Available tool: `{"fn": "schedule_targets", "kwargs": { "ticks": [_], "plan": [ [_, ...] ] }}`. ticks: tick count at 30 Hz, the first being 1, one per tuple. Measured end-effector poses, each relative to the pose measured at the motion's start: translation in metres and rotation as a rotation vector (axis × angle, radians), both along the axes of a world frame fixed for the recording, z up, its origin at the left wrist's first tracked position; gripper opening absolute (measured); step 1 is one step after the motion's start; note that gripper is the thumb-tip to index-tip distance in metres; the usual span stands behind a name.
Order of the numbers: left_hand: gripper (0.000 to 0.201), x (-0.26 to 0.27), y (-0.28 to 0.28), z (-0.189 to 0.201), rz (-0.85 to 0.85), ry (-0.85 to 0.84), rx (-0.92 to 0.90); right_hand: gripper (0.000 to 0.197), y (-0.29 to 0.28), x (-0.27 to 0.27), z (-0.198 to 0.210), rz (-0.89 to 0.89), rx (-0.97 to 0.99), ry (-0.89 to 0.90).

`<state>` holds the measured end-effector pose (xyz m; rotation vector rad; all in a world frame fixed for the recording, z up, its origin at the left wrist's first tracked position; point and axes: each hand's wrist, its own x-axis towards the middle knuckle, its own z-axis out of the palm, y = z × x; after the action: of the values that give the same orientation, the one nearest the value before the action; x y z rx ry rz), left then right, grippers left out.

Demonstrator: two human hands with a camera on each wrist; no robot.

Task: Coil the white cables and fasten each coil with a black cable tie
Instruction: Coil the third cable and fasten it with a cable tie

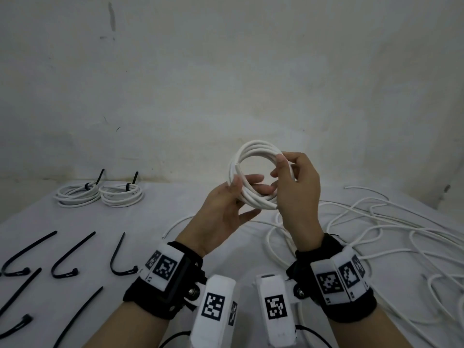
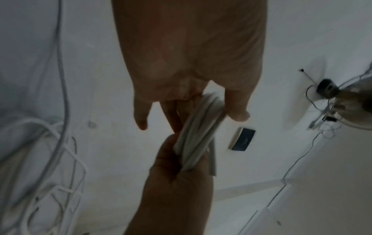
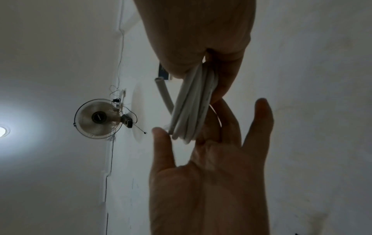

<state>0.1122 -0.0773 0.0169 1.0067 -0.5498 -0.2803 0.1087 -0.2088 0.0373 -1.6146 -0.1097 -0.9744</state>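
Both hands hold one white coil (image 1: 253, 172) above the counter (image 1: 155, 212): left hand (image 1: 223, 209) pinches it, right hand (image 1: 298, 189) curls around it. Left of the coil: two tied coils (image 1: 99, 195), six loose black ties (image 1: 67, 257). Right: a loose cable tangle (image 1: 391, 229).

The room is dim and grey: in the head view the light falls flat and soft on the wall (image 1: 226, 71) and the table (image 1: 125, 222), with faint shadows, mild softness and wide-angle bending toward the edges. In the right wrist view a ceiling lamp (image 3: 2, 131) glares at the left edge with a pale halo around it, leaving the nearer hand a dark, backlit shape. The left wrist view is murky and smeared with blur, most of all on the loose cables (image 2: 60, 143) at the left.
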Motion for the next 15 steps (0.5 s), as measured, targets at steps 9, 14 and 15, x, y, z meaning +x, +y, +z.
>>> {"fn": "schedule_targets", "kwargs": {
  "ticks": [9,14,15],
  "plan": [
    [0.023,0.004,0.000,0.005,0.093,-0.030,-0.077,0.014,0.003,0.004,-0.006,0.026,-0.021,0.084],
    [0.021,0.013,0.018,0.010,0.064,-0.055,0.063,0.028,-0.010,-0.001,0.006,0.093,-0.411,-0.009],
    [0.021,0.013,0.020,0.010,0.040,-0.060,0.110,0.031,-0.011,-0.004,0.010,0.129,-0.478,-0.068]
  ]
}}
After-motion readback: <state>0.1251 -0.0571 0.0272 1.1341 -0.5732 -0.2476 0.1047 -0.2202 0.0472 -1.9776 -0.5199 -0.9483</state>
